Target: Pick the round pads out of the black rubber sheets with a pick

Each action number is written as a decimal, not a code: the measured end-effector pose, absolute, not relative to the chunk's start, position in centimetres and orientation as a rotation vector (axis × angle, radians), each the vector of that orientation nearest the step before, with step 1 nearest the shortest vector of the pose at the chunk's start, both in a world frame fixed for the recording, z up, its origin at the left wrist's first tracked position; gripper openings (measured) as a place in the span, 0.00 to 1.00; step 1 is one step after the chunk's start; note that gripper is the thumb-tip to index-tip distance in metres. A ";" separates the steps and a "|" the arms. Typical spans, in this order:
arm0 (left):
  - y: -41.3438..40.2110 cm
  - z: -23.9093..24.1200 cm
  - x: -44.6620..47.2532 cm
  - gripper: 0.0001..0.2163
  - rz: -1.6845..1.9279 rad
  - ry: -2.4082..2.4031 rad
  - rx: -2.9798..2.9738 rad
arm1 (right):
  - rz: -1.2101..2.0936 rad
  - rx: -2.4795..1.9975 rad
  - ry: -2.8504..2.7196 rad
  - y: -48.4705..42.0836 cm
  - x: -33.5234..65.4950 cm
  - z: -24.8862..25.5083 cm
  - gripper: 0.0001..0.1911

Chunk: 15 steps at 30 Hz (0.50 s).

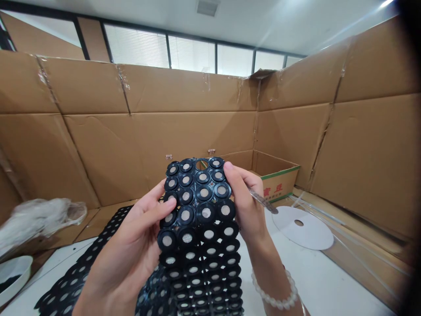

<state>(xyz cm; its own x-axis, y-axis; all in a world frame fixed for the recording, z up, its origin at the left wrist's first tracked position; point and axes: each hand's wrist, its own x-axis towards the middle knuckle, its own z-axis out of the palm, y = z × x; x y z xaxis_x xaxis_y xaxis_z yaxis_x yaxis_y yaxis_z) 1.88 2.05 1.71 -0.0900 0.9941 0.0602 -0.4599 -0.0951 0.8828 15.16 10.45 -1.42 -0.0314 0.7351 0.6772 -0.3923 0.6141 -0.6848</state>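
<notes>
A flexible black sheet of joined round rubber discs (204, 192), each with a pale grey centre, is held up in front of me. In its top row one position is an open hole. My left hand (138, 228) grips the left edge, thumb on the front and fingers behind. My right hand (248, 202) pinches the upper right edge with its thumb near the corner disc. From this hand also sticks out a thin metal tool (268, 205), its other end hidden in the fingers. The lower part of the sheet hangs down toward the white table.
Another strip of black discs (87, 267) lies at left on the white table (283, 267). Clear plastic bags (46, 219) and a white bowl (19, 274) are further left. A white round disc (312, 235) and an open carton (279, 184) stand right. Cardboard walls (184, 145) enclose the table.
</notes>
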 end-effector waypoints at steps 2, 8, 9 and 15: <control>2.0 1.7 1.8 0.28 1.505 0.850 0.862 | 0.932 -0.334 -1.314 10.4 15.1 -1.5 0.26; 2.1 1.6 1.5 0.28 1.505 0.804 0.856 | 0.926 -0.323 -1.320 10.4 15.0 -1.5 0.26; 2.1 1.5 1.4 0.28 1.496 0.790 0.861 | 0.922 -0.318 -1.322 10.4 15.0 -1.4 0.27; 2.0 1.5 1.5 0.28 1.519 0.819 0.849 | 0.929 -0.318 -1.346 10.4 15.1 -1.3 0.26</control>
<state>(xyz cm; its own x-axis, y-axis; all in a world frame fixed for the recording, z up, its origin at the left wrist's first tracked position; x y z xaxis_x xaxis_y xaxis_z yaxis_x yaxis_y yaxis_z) 1.54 1.95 1.51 -0.0829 0.9942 0.0689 -0.4885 -0.1008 0.8667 15.06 10.41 -1.33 -0.0553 0.7239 0.6877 -0.3858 0.6197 -0.6834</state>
